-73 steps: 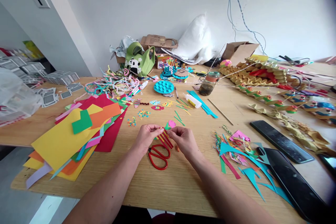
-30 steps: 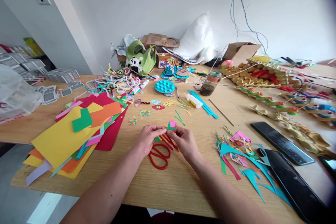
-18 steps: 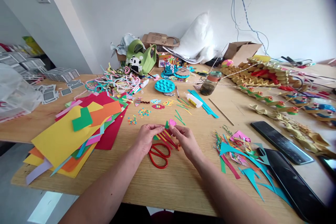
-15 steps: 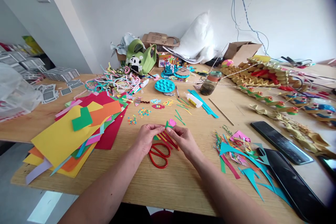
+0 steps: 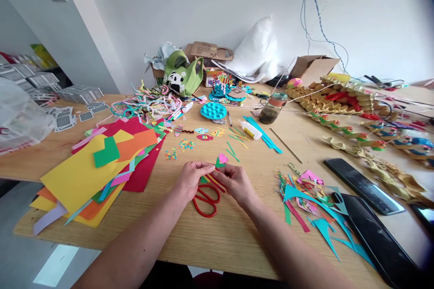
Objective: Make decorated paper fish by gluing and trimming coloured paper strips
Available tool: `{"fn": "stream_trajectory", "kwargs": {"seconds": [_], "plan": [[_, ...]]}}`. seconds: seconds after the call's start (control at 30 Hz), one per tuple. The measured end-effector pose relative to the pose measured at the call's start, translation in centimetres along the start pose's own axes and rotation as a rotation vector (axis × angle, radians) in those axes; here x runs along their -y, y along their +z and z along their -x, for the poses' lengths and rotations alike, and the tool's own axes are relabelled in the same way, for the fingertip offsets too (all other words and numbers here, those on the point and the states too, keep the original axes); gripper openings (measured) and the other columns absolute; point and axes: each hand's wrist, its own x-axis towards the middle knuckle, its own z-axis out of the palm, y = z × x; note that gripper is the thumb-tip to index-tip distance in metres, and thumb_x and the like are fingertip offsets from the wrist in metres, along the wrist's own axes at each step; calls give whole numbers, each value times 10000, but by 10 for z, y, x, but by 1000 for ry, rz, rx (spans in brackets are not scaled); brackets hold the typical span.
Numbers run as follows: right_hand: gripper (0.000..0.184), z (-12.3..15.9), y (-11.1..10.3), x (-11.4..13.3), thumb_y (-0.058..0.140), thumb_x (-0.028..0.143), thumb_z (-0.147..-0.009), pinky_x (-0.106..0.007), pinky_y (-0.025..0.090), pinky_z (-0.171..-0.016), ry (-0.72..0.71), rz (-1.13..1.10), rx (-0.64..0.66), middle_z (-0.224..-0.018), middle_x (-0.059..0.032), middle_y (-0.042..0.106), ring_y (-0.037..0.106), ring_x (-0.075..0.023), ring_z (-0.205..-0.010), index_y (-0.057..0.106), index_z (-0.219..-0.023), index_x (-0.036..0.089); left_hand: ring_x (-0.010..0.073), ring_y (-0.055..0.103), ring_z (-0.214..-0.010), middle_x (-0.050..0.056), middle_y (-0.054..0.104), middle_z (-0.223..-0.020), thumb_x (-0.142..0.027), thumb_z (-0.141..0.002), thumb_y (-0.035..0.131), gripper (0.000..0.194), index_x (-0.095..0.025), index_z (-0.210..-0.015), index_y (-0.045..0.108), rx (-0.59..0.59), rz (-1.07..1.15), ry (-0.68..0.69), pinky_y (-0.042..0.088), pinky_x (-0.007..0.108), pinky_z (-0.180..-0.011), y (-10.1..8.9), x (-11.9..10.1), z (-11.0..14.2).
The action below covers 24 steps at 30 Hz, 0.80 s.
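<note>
My left hand (image 5: 194, 178) and my right hand (image 5: 236, 181) meet low over the table, thumbs and fingers pinched on a narrow red paper strip (image 5: 217, 170), partly hidden by the fingertips. Just beyond them lie a green paper piece (image 5: 220, 164) and a pink paper fish (image 5: 223, 158). Below the fingers, more red and yellow paper strips (image 5: 217, 184) lie over the red-handled scissors (image 5: 207, 207), whose blades are covered. Paper fish (image 5: 204, 137), small punched dots (image 5: 187, 145) and green strips (image 5: 232, 152) lie farther back.
Coloured paper sheets (image 5: 77, 176) are piled at left. Paper scraps (image 5: 305, 189) and phones (image 5: 364, 185) lie at right. Behind are a glue bottle (image 5: 251, 130), a glass jar (image 5: 272, 109), a blue disc (image 5: 213, 110), a wooden stick (image 5: 286, 144) and a panda bag (image 5: 183, 76).
The green piece, earlier at my fingertips, now lies just beyond them beside the pink fish. Both hands have shifted slightly toward me, and red paper shows between the fingertips.
</note>
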Motion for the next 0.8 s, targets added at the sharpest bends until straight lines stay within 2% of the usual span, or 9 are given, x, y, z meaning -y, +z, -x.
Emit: {"fn": "stream_trajectory", "kwargs": {"seconds": [0.13, 0.3, 0.5, 0.63, 0.8], "plan": [[412, 2, -1, 3, 639, 548, -706, -213, 230, -420, 20, -5, 8, -508, 39, 423, 302, -68, -472, 589, -628, 146, 161, 614, -665, 60, 698, -673, -235, -470, 845, 235, -136, -652, 734, 21, 37, -54, 461, 281, -698, 2, -7, 3], [430, 1, -5, 3, 656, 563, -690, -215, 232, -414, 24, -10, -29, -506, 39, 421, 301, -68, -467, 603, -618, 142, 142, 602, -627, 37, 686, -680, -268, -499, 851, 280, -148, -720, 726, 66, 76, -127, 458, 278, -646, 1, -11, 5], [431, 1, -6, 3, 669, 559, -681, -215, 234, -425, 63, -52, -7, -521, 35, 456, 311, -67, -473, 644, -677, 129, 152, 611, -710, 64, 711, -727, -290, -560, 818, 202, -135, -661, 737, 81, -72, 49, 441, 272, -751, -2, -2, 0], [458, 1, -7, 7, 632, 585, -699, -219, 232, -434, 100, -92, 41, -513, 38, 459, 318, -69, -461, 656, -698, 128, 151, 604, -683, 52, 703, -701, -292, -535, 827, 207, -146, -649, 734, 31, -67, 59, 442, 276, -728, -3, 0, -2], [467, 2, -8, 11, 597, 589, -728, -220, 203, -423, 123, -103, 28, -495, 40, 420, 288, -62, -449, 616, -646, 130, 161, 607, -684, 66, 707, -706, -301, -519, 832, 231, -139, -652, 733, 12, -64, 52, 452, 278, -712, -2, -1, -2]]}}
